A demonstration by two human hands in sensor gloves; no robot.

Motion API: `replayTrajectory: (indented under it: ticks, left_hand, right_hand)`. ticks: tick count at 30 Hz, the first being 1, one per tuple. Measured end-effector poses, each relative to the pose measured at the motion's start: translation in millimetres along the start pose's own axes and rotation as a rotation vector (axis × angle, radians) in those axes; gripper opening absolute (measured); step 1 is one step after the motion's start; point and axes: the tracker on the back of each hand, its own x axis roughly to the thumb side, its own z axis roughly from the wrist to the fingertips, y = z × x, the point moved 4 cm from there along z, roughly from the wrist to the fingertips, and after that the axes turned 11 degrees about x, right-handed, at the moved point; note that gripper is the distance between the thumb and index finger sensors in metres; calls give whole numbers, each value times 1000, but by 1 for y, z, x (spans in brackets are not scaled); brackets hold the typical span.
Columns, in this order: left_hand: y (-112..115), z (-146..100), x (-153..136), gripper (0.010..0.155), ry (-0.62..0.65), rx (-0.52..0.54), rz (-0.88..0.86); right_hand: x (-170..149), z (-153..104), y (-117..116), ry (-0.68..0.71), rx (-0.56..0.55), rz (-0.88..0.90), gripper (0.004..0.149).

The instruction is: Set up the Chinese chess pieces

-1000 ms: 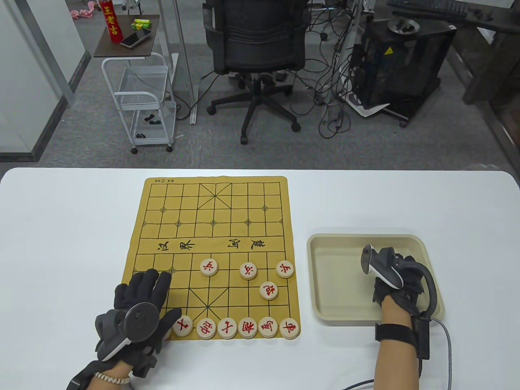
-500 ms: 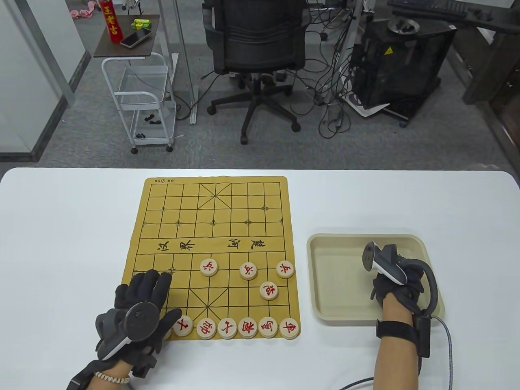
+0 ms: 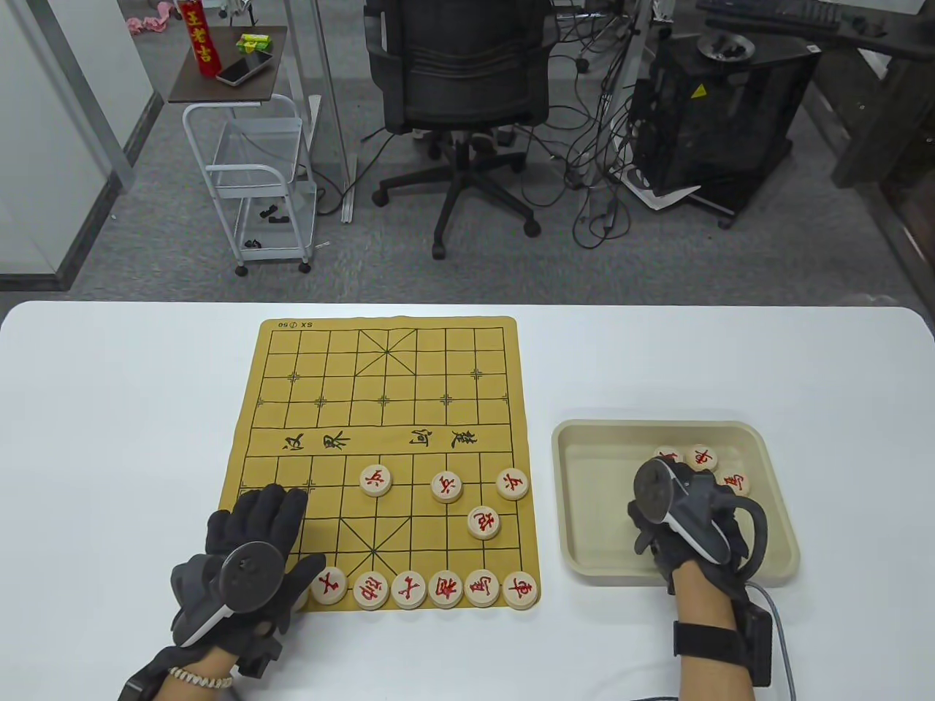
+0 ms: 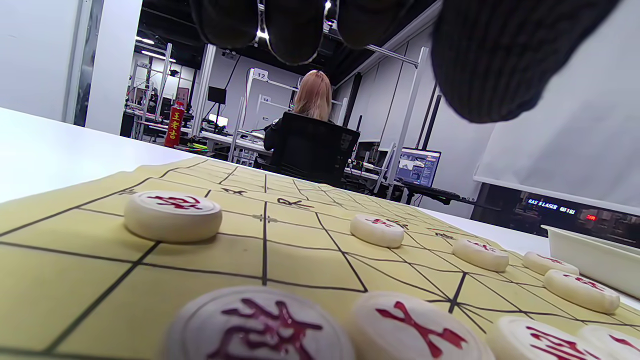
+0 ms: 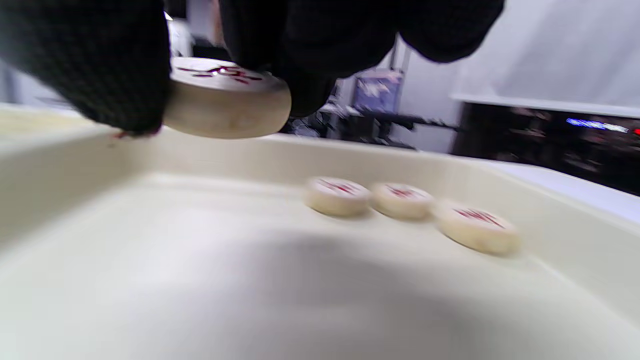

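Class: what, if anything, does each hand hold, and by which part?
The right hand pinches a chess piece by its rim. The left hand holds nothing.

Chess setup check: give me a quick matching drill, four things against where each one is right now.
Things:
1. left hand
2. right hand
3. held piece
4. three loose pieces

Places:
A. pinched in the right hand's fingers, above the tray floor
B. over the board's near left corner
C. lying on the tray floor
D. over the tray

Pairs: 1-B, 2-D, 3-A, 4-C
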Motion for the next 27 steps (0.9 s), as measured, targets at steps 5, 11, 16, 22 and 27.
replayTrajectory:
  ticks: [5,11,16,22,27]
  left_hand:
    - [0,-1,0,88,6,0,-2]
    - [3,-3,4,87,28,-10,8]
    - [6,-5,10,87,54,-26,26]
    - [7,-4,47,83,127,-89,-178]
    - [21,6,91,74,108,-219,-399]
  right_hand:
    - [76,-48,10,210,-109,24,78]
    - [170,-103,2,447,-166,69,78]
    - [182,-114,-6,495,-189,80,78]
    - [179,-120,-5,527,-194,134,79]
    - [183,-125,-3,546,-226,107,80]
